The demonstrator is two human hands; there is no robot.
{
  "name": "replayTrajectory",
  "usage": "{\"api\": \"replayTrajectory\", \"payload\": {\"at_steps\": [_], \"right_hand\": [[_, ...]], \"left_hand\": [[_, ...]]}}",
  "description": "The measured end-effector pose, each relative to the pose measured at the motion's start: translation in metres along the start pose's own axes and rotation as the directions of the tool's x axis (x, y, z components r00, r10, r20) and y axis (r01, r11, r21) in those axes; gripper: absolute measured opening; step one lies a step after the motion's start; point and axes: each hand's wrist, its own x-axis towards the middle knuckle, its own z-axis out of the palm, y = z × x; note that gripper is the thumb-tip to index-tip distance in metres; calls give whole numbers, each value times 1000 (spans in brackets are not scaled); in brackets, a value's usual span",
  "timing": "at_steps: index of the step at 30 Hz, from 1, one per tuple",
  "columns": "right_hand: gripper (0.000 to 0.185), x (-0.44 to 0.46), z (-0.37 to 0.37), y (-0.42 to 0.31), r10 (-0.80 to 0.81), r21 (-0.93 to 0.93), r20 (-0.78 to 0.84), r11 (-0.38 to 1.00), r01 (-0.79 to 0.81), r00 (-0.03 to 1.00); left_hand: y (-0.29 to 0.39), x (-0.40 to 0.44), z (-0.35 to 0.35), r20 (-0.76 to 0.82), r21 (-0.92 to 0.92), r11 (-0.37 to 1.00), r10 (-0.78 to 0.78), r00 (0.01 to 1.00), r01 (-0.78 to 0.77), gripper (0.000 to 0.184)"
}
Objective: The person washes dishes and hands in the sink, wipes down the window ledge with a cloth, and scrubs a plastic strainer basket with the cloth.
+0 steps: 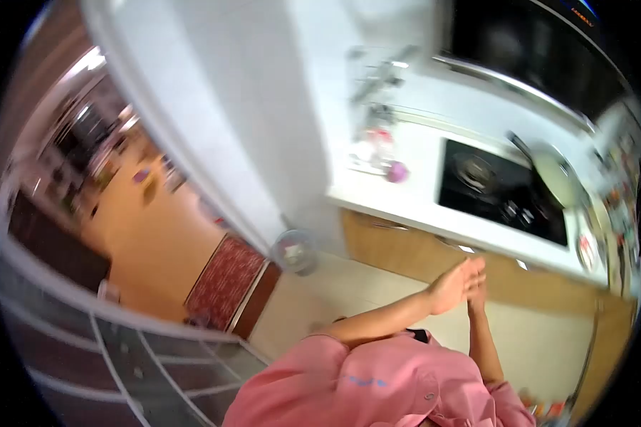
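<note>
Holding left hand (445, 292) against right hand (480, 287), in front of cabinet front (395, 247), below counter's (419, 193) front edge. Cannot tell grip of either; cannot see most of right, behind left. Cannot identify blurred purple item (397, 171) near counter's left front corner. Cannot see hob's (459, 193) back right corner behind pan (557, 173).

This is a kitchen. A flat black glass stove (502, 186) sits in a white counter (414, 188) over light brown wooden cupboards (384, 240). On the stove is a round, pale pan (557, 176), and a big shiny black hood (534, 53) hangs above.
</note>
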Motion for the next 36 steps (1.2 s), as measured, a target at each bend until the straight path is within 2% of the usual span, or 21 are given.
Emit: {"api": "replayTrajectory", "payload": {"at_steps": [1,2,3,4,5,6,7,8,9,10,11,12,13,15,18,21,22,26,29,32,36], "right_hand": [[60,-11,-14,12,193,238,0,953,-187,981],[58,-25,-29,17,313,447,18,847,-287,950],[54,-39,-33,6,352,638,42,711,-297,935],[58,-36,-33,38,143,783,73,604,-145,987],[48,-45,-39,18,61,864,109,488,-125,992],[41,-61,-45,-7,193,920,103,354,-167,976],[37,-54,-44,23,145,962,108,233,-140,984],[37,-48,-45,54,-67,979,144,154,-132,987],[43,-54,-39,42,27,995,-16,99,14,1000],[46,-72,-53,33,-162,997,70,-25,-75,984],[46,-85,-59,26,-267,991,59,-96,-88,962],[46,-99,-61,17,-295,988,0,-147,-45,956],[47,-102,-58,16,-290,974,-81,-225,15,954],[47,-112,-77,22,-150,935,-241,-302,188,959],[48,-119,-104,33,55,857,-408,-320,403,911],[48,-118,-142,35,201,827,-476,-229,514,856],[49,-118,-155,32,235,827,-488,-183,531,841],[50,-96,-207,17,275,827,-520,-76,558,808],[55,-70,-236,13,286,870,-472,0,493,834],[50,-43,-258,-5,290,867,-459,-57,494,840],[53,-20,-284,-5,248,904,-379,-108,414,892]], "left_hand": [[-9,7,11,126,40,999,8,992,-13,68],[-12,13,28,162,167,985,24,987,-51,64],[-14,15,44,210,279,956,30,977,-89,60],[-22,24,50,250,214,976,-5,968,-51,59],[-33,35,57,291,151,988,-32,956,-13,58],[-44,42,58,305,305,951,-52,951,-46,55],[-57,47,58,329,452,887,-65,942,-97,53],[-74,50,55,390,601,780,-95,916,-175,51],[-91,55,49,460,711,642,-116,880,-287,48],[-106,60,48,536,767,485,-126,835,-420,46],[-123,63,45,635,751,391,-203,746,-533,45],[-131,60,61,728,685,316,-257,636,-656,44],[-143,65,65,758,652,328,-294,581,-684,43],[-170,75,71,808,581,363,-365,462,-729,42],[-199,99,87,860,486,450,-400,317,-749,44],[-209,136,104,880,423,484,-419,221,-766,46],[-212,152,108,885,411,469,-412,218,-782,47],[-229,212,122,901,387,383,-352,255,-839,50],[-236,260,116,878,458,360,-327,350,-813,55],[-235,292,119,859,493,332,-331,390,-805,57],[-239,323,133,864,493,312,-281,417,-812,60]]}}
